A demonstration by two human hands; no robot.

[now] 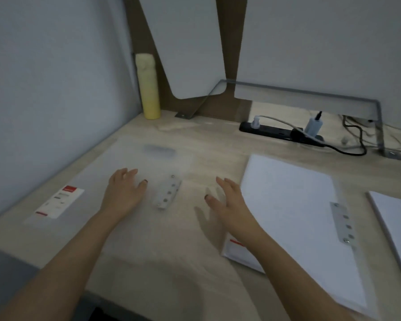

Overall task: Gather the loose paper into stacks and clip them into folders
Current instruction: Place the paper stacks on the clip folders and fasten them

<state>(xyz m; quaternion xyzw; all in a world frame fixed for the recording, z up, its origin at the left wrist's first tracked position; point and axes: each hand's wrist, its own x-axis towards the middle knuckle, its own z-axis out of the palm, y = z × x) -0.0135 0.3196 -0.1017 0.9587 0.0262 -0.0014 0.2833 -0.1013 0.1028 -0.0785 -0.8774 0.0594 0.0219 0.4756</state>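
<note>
Head view: your left hand and right hand are spread, empty, over the clear folder on the counter. Paper stack lies just right. Next, probably: open its clip, load paper.

Clear folder lies open left of filled folder.

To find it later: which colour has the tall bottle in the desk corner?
Pale yellow; the bottle shows best in the head view.
</note>
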